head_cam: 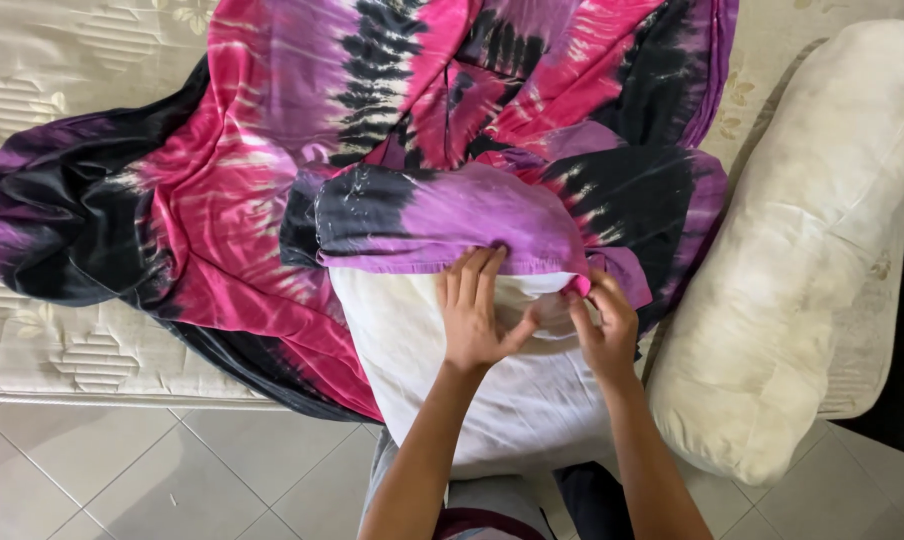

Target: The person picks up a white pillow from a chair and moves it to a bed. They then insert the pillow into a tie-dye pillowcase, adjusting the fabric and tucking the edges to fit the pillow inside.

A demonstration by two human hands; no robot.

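While I look down from the head camera, a tie-dyed sheet [232, 190] in pink, purple and black lies rumpled over the mattress [62, 350] at the left. At centre, my left hand [472, 315] rests flat, fingers together, on a white pillow [422, 350] beneath the purple pillowcase [452, 215] hem. My right hand [604, 322] pinches that hem. A second bare pillow [802, 250] lies just beside, on the right.

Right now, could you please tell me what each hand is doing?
Left hand: open, flat on the white fabric pillow.
Right hand: pinching the purple tie-dyed cloth pillowcase hem.
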